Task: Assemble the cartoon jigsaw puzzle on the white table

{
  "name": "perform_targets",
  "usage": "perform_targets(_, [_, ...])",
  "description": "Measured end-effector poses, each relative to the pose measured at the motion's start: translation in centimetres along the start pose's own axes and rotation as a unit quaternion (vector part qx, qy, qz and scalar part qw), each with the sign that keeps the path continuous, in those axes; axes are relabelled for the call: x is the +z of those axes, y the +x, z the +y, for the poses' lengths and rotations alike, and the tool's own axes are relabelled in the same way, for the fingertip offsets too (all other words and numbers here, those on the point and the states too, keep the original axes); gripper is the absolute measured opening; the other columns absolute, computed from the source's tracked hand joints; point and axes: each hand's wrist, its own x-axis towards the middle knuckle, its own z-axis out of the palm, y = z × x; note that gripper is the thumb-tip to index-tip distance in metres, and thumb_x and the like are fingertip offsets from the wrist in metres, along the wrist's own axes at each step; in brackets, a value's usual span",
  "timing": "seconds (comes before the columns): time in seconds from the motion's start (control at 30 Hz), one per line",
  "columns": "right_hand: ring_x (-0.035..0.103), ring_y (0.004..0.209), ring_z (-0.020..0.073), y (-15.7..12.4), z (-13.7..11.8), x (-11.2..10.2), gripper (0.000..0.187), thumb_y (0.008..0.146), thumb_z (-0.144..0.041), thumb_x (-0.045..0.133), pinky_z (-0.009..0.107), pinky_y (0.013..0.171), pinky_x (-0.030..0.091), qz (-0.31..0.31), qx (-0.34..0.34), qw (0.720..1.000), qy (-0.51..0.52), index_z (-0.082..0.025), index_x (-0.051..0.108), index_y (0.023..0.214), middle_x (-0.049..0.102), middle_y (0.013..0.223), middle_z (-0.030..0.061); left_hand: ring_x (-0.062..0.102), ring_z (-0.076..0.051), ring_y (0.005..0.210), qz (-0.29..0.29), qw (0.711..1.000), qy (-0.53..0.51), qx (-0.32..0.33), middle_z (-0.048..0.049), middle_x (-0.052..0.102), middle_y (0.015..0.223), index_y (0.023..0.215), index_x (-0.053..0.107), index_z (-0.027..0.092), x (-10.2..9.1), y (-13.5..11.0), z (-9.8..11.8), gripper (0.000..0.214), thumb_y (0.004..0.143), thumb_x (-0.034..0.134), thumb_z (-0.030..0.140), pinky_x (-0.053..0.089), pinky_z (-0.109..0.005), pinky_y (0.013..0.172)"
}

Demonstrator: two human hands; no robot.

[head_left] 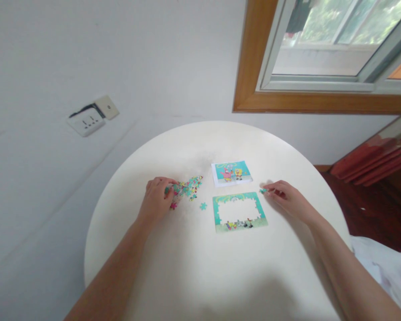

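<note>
On the left of the round table, my left hand (156,196) rests at the edge of a pile of jigsaw pieces (189,187), fingers curled over the nearest ones. What those fingers hold, if anything, is hidden. My right hand (285,198) pinches a small teal jigsaw piece (263,191) just right of the puzzle. The puzzle frame (217,218) has its border joined, with cartoon figures along the bottom and a bare white middle. Behind it lies a reference picture (234,172) of a pink and a yellow cartoon figure. One loose teal piece (203,206) sits between pile and frame.
The white round table (200,276) stands close to the wall. A wall socket (87,121) is at the left, a wood-framed window (250,100) at the back right. Red curtain (377,160) and white fabric (381,263) are on the right.
</note>
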Motion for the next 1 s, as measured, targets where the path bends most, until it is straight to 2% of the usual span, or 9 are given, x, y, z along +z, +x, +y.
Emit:
perform_targets(0.17, [0.059, 0.072, 0.0183, 0.0, 0.0, 0.0, 0.036, 0.089, -0.044, 0.053, 0.031, 0.068, 0.051, 0.001, 0.005, 1.0, -0.006, -0.023, 0.073, 0.109, 0.067, 0.096, 0.0088, 0.051, -0.028, 0.105, -0.006, 1.0, 0.006, -0.009, -0.0092, 0.059, 0.106, 0.107, 0.066, 0.021, 0.3, -0.2, 0.1, 0.027, 0.086, 0.051, 0.027, 0.041, -0.049, 0.098])
perform_targets(0.43, [0.061, 0.075, 0.0189, 0.0, 0.4, 0.1, 0.036, 0.089, -0.045, 0.053, 0.031, 0.068, 0.051, -0.006, 0.004, 1.0, 0.004, -0.021, 0.072, 0.109, 0.066, 0.098, 0.0099, 0.047, -0.028, 0.119, -0.03, 0.999, -0.002, 0.027, -0.0083, 0.057, 0.119, 0.106, 0.071, 0.026, 0.4, -0.4, 0.6, 0.032, 0.084, 0.049, 0.018, 0.036, -0.052, 0.105])
perform_targets(0.77, [0.06, 0.075, 0.0193, 0.0, 0.5, 0.1, 0.038, 0.09, -0.047, 0.052, 0.033, 0.069, 0.052, -0.007, 0.008, 1.0, 0.001, -0.021, 0.071, 0.11, 0.065, 0.099, 0.0104, 0.048, -0.028, 0.117, -0.022, 0.999, -0.009, 0.026, -0.0091, 0.058, 0.118, 0.104, 0.068, 0.023, 0.4, -0.6, 1.5, 0.023, 0.089, 0.051, 0.029, 0.037, -0.05, 0.105])
perform_targets(1.0, [0.06, 0.075, 0.0188, -0.1, 0.4, 0.1, 0.036, 0.09, -0.045, 0.052, 0.033, 0.07, 0.052, -0.012, 0.005, 1.0, -0.001, -0.022, 0.071, 0.109, 0.065, 0.101, 0.0105, 0.047, -0.027, 0.117, -0.031, 0.999, -0.015, 0.021, -0.0089, 0.057, 0.119, 0.103, 0.067, 0.022, 0.9, -0.7, 1.9, 0.021, 0.087, 0.058, 0.032, 0.036, -0.049, 0.105])
